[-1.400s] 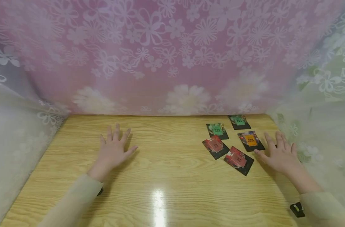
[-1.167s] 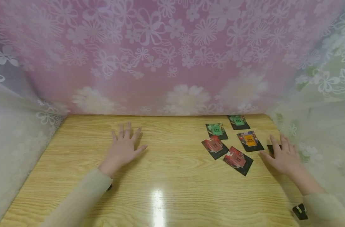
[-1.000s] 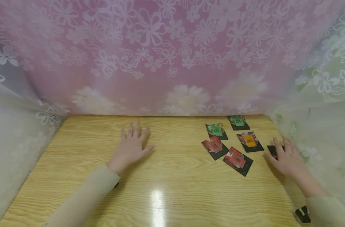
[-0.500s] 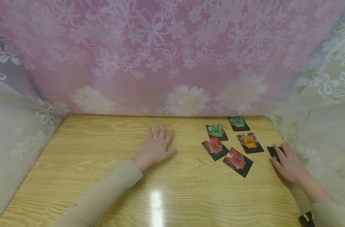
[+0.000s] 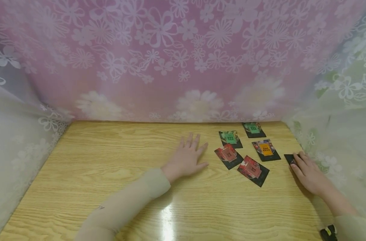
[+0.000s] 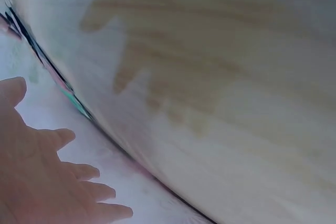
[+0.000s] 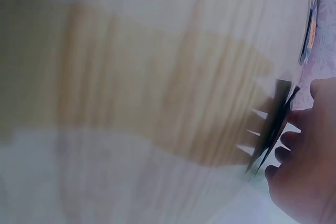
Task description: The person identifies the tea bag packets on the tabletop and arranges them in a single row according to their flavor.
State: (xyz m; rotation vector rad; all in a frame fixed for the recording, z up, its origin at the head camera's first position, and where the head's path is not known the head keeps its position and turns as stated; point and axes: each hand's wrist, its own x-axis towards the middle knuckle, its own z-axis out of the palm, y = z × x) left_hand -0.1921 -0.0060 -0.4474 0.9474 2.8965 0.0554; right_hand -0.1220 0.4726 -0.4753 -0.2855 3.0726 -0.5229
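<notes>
In the head view, my right hand (image 5: 310, 172) rests its fingers on a flat dark packet (image 5: 288, 158) at the table's right edge. The hand covers much of that packet, and its thumb lies close to the near side. From the right wrist view, the fingertips meet the packet (image 7: 273, 124), seen almost edge-on. Spread fingers mark my left hand (image 5: 186, 159), low over the table and holding nothing. Just right of it lies a red-labelled packet (image 5: 229, 156), overlapping a green-labelled packet (image 5: 230, 138). Another red-labelled packet (image 5: 253, 170) lies nearer me, below an orange-labelled packet (image 5: 266, 149).
A second green-labelled packet (image 5: 254, 129) lies by the back edge of the wood-grain table (image 5: 110, 150). A pink floral curtain (image 5: 171, 67) hangs behind, with pale curtains (image 5: 339, 134) at both sides. Something small and black (image 5: 328, 232) sits by the right sleeve.
My left hand has slid right across the table towards the packets, fingers spread. My right hand has moved right and settled onto the dark packet. The other packets stay in place.
</notes>
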